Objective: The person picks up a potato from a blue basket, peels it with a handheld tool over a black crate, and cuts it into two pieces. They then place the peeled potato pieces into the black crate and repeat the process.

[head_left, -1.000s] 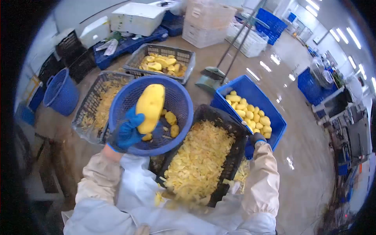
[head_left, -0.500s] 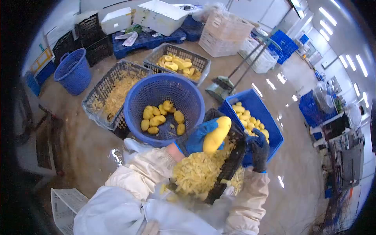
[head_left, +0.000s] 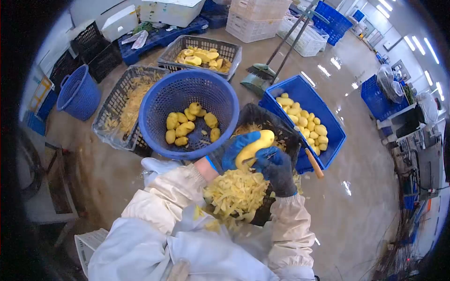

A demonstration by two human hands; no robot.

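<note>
The black crate (head_left: 265, 117), heaped with yellow peelings (head_left: 234, 192), sits in front of the person. A blue basket (head_left: 154, 93) stands just left of it and a blue crate (head_left: 300, 90) just right, both holding peeled yellow pieces.

Both forearms reach in over the black crate and meet above its far half. The left hand (head_left: 234, 152), in a blue glove, comes from the left with the palm up and its fingers wrapped tightly round a fruit (head_left: 255, 145). The right hand (head_left: 276, 166), in a dark glove, is curled against the fruit's near side. Whether it grips a tool cannot be told, though a wooden handle (head_left: 314, 163) shows just right of it.

The fruit is held above the peelings, its long axis slanting from lower left to upper right, far end towards the blue crate.
</note>
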